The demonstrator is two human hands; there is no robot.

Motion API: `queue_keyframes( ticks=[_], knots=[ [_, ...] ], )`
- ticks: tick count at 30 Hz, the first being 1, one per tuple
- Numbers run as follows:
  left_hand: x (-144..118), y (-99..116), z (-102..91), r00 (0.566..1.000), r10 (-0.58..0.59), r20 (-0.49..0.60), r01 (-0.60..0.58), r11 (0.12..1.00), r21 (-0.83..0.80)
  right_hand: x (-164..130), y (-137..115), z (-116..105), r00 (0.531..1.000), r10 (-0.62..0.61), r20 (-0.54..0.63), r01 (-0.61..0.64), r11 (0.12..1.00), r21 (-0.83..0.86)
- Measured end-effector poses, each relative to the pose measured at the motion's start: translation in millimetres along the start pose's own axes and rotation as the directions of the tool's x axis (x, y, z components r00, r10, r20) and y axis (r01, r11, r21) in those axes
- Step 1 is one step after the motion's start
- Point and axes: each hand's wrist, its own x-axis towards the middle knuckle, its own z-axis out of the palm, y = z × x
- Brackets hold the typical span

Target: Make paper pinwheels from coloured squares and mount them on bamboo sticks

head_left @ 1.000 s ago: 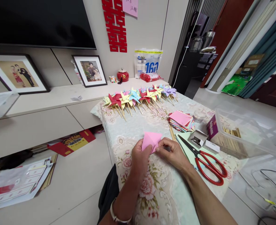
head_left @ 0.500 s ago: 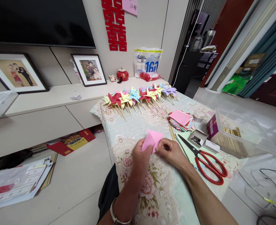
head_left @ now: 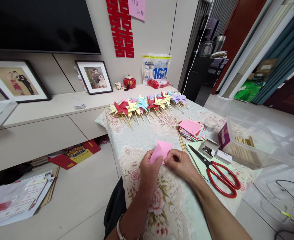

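A pink sheet of paper (head_left: 162, 150), with a corner folded in, is held above the flowered tablecloth (head_left: 134, 186). My left hand (head_left: 148, 166) grips its left side, thumb pressed on the front. With thumb and forefinger, my right hand (head_left: 178, 161) pinches the paper's right edge. Just right of my right hand lie red-handled scissors (head_left: 219, 171), partly over pale green paper. Beyond them a small box of metal pins (head_left: 208, 148) stands open. Behind my hands are a stack of cut coloured paper (head_left: 191, 129) and a few thin sticks (head_left: 182, 142).
Several paper pinwheels (head_left: 142, 104) on sticks lie along the table's far end. A clear plastic bin (head_left: 251, 160) with sticks stands at the right. A long cabinet (head_left: 42, 111) runs along the wall, bearing framed photos (head_left: 95, 76). Cables (head_left: 284, 200) lie on the floor at right.
The view has shifted slightly. Both hands stay on the pink paper in nearly the same pose, with no clear change in its fold.
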Motion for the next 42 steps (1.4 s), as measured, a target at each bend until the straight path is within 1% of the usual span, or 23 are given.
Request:
queue_keyframes(
  ticks=[12, 17, 19, 21, 23, 24, 25, 26, 27, 29, 30, 32, 34, 36, 40, 42],
  knots=[
    [-0.6, 6.5, 2.2, 1.000, -0.007, -0.031, 0.009, 0.997, 0.075, -0.1, -2.5, 0.9, 1.000, 0.015, -0.003, -0.015, 0.999, 0.040],
    [-0.9, 11.3, 4.0, 0.997, -0.037, -0.065, 0.041, 0.997, 0.061, -0.7, -4.2, 0.0, 1.000, 0.014, 0.006, -0.014, 0.999, 0.052],
    [-1.0, 15.0, 3.3, 0.996, -0.059, -0.060, 0.063, 0.997, 0.053, -1.1, -4.5, -3.6, 0.999, -0.008, -0.045, 0.012, 0.996, 0.088],
    [-1.0, 20.5, 1.0, 0.996, -0.087, -0.029, 0.089, 0.995, 0.044, -0.5, -3.6, -9.2, 0.985, -0.034, -0.171, 0.060, 0.987, 0.149],
    [-0.3, 27.1, -2.8, 0.992, -0.125, 0.029, 0.124, 0.992, 0.023, 1.2, -1.7, -15.2, 0.952, -0.031, -0.304, 0.102, 0.970, 0.220],
    [0.6, 30.4, -5.1, 0.986, -0.151, 0.074, 0.151, 0.989, 0.010, 2.2, -0.7, -17.6, 0.941, -0.018, -0.338, 0.112, 0.959, 0.261],
    [2.0, 33.6, -7.6, 0.976, -0.178, 0.123, 0.180, 0.984, -0.008, 3.2, 0.1, -19.4, 0.940, 0.000, -0.341, 0.112, 0.944, 0.310],
    [3.7, 36.5, -10.1, 0.965, -0.201, 0.169, 0.208, 0.978, -0.025, 4.0, 0.5, -20.5, 0.951, 0.019, -0.310, 0.101, 0.925, 0.367],
    [5.7, 39.2, -12.5, 0.948, -0.226, 0.226, 0.237, 0.971, -0.022, 4.4, 0.5, -20.8, 0.967, 0.033, -0.252, 0.080, 0.901, 0.426],
    [10.1, 43.7, -16.8, 0.916, -0.271, 0.294, 0.271, 0.962, 0.044, 3.7, -0.9, -19.4, 0.995, 0.047, -0.092, 0.008, 0.849, 0.528],
    [12.3, 45.6, -18.4, 0.907, -0.284, 0.312, 0.264, 0.959, 0.105, 2.7, -2.3, -18.1, 0.999, 0.049, -0.010, -0.035, 0.824, 0.565],
    [15.8, 48.5, -20.4, 0.903, -0.289, 0.317, 0.224, 0.948, 0.226, -0.2, -5.5, -15.5, 0.990, 0.047, 0.131, -0.118, 0.784, 0.609],
    [18.1, 49.9, -20.9, 0.908, -0.270, 0.320, 0.170, 0.936, 0.308, -3.1, -8.7, -13.8, 0.975, 0.044, 0.217, -0.173, 0.763, 0.623],
    [19.1, 50.3, -20.0, 0.909, -0.258, 0.327, 0.139, 0.928, 0.346, -5.0, -11.0, -13.5, 0.967, 0.048, 0.250, -0.196, 0.767, 0.611],
    [19.2, 51.4, -17.1, 0.896, -0.280, 0.344, 0.139, 0.914, 0.382, -5.5, -11.1, -14.7, 0.968, 0.051, 0.247, -0.182, 0.819, 0.544],
    [19.0, 53.2, -15.9, 0.895, -0.276, 0.350, 0.119, 0.905, 0.408, -4.9, -9.0, -14.8, 0.969, 0.045, 0.243, -0.165, 0.851, 0.498]
  ],
)
